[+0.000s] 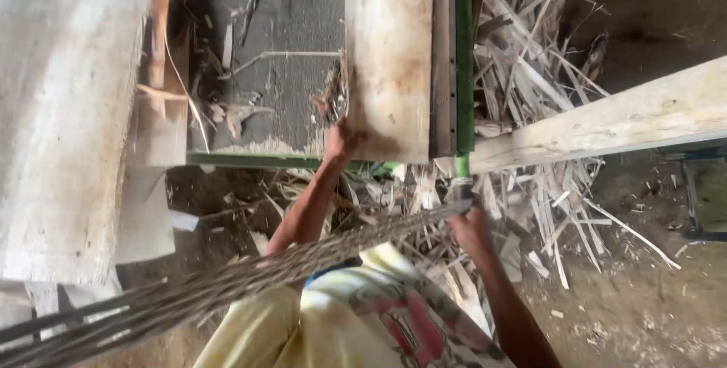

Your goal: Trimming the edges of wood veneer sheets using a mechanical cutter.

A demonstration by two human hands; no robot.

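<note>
Sawdust-strewn workshop floor, littered with wood scraps (545,209). Left hand (342,141) pressed flat against end of pale board (390,57) lying on grey saw table (295,12), beside green fence (463,57). Right hand (471,228) curled around green-tipped handle (461,179). Best kept: board tight along fence, fingers clear of edge.

Soft, even daylight, dim upper right corner, motion blur throughout (worst at lower left).
</note>
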